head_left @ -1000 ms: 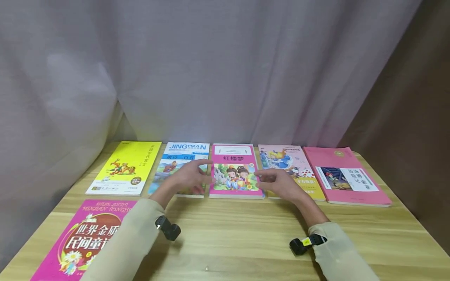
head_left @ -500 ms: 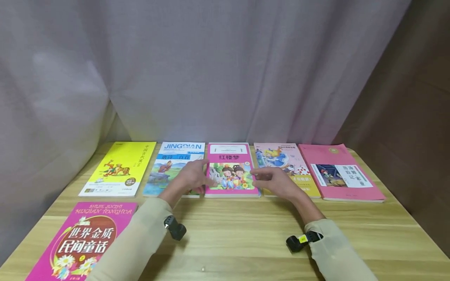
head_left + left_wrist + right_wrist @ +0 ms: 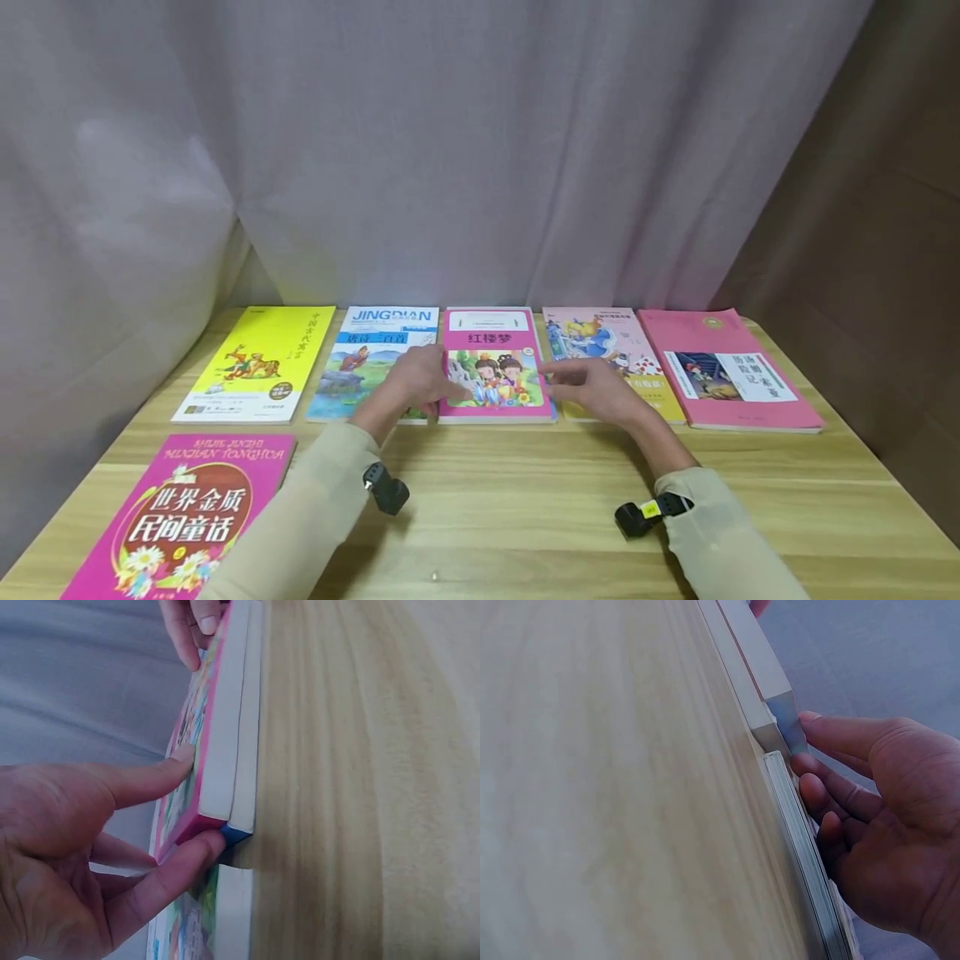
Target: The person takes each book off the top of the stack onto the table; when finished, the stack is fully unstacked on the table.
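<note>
A pink book (image 3: 491, 337) with two cartoon children on its cover lies in the middle of the back row. In the left wrist view it rests on a lower book (image 3: 246, 750) with a blue spine. My left hand (image 3: 416, 379) grips its left side, thumb on the cover and forefinger against the spine. At the right side my right hand (image 3: 596, 387) pinches the edge; in the right wrist view the thumb meets the upper corner and curled fingers (image 3: 821, 787) touch the side. Both hands overlap neighbours: a blue-and-white book (image 3: 345, 392) and a pink-and-yellow book (image 3: 592, 329).
The row ends with a yellow book (image 3: 262, 350) at left and a larger pink book (image 3: 723, 333) at right. A magenta book (image 3: 258, 467) lies nearer, beside my left sleeve. A grey curtain (image 3: 480, 150) hangs behind the wooden table (image 3: 510, 517).
My left hand has moved right and down onto the pink book's left side. My right hand has stayed at its right edge. The view has shifted slightly; the books lie in the same places.
</note>
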### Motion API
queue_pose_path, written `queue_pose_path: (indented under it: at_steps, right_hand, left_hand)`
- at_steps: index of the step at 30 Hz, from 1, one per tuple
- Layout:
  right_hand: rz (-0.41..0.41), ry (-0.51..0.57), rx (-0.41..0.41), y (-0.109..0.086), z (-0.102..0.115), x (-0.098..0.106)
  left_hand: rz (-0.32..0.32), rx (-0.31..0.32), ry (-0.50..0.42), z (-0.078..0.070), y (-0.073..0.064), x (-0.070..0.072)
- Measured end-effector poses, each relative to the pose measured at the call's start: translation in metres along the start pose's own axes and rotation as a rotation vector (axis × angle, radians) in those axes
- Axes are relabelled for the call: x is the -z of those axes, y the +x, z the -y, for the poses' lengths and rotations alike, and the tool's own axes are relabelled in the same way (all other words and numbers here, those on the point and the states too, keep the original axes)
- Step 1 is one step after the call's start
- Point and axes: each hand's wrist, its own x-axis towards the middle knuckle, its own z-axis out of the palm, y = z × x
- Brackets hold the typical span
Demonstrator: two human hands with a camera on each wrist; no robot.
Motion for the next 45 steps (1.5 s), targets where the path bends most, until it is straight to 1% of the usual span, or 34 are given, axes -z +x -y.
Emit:
queue_pose_path:
  at_steps: [4,7,10,17,22,23,25,28,30,33,36,45]
  right_hand:
    - [-0.003,0.008,0.024,-0.0008,0.0003,0.0000]
    - [-0.002,0.009,0.026,-0.0004,-0.0003,0.0007]
    - [-0.006,0.002,0.022,-0.0001,-0.0010,0.0021]
    - [-0.007,0.013,-0.005,-0.0022,-0.0022,0.0016]
    - [-0.008,0.016,0.007,-0.0026,-0.0003,-0.0002]
    - [-0.009,0.014,0.010,-0.0025,0.0000,-0.0002]
    - [-0.013,0.008,0.000,-0.0023,-0.0001,0.0004]
    - [-0.011,0.007,-0.001,-0.0018,-0.0010,0.0017]
    - [-0.006,0.010,-0.006,-0.0018,-0.0020,0.0020]
    - [-0.003,0.007,-0.011,-0.0019,-0.0024,0.0011]
    - [-0.004,0.004,-0.022,-0.0027,-0.0027,0.0005]
    - [-0.007,0.003,-0.004,-0.0018,-0.0032,0.0001]
  left_hand:
    - [-0.002,0.001,0.053,-0.0020,0.0014,0.0000]
    - [0.001,0.016,0.051,-0.0028,0.0017,0.0010]
    - [0.004,0.016,0.044,-0.0030,0.0020,0.0012]
    - [0.018,0.018,0.010,-0.0020,0.0030,-0.0026]
    - [0.012,0.026,0.049,-0.0020,0.0047,-0.0032]
    - [0.009,0.025,0.071,-0.0022,0.0050,-0.0027]
    - [0.005,0.028,0.073,-0.0032,0.0053,-0.0014]
    - [0.013,0.043,0.050,-0.0048,0.0050,-0.0004]
    - [0.018,0.064,0.021,-0.0044,0.0050,-0.0007]
    - [0.024,0.094,-0.028,-0.0019,0.0045,-0.0006]
    - [0.031,0.111,-0.060,-0.0002,0.0037,-0.0004]
    - [0.023,0.136,-0.047,0.0012,0.0062,0.0001]
